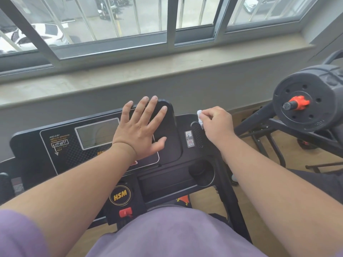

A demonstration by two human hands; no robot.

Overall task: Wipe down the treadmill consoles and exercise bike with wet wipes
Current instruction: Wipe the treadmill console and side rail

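Right hand (216, 123) curled around a crumpled white wet wipe (200, 116), pinching it against the perforated speaker grille (197, 134) at the right end of the glossy black treadmill console (55, 145). Most of the wipe hidden under the fingers. Left hand (141, 130) spread flat, partly covering the grey display (96, 132).

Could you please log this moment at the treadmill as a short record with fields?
setting: treadmill console facing a window sill
left hand: fingers straight, spread flat on the console's raised panel
right hand: grip pinches a white wet wipe
wipe position: at the speaker grille, right of the panel
cup holder: nothing seen inside
nearby: black weight plate to the right
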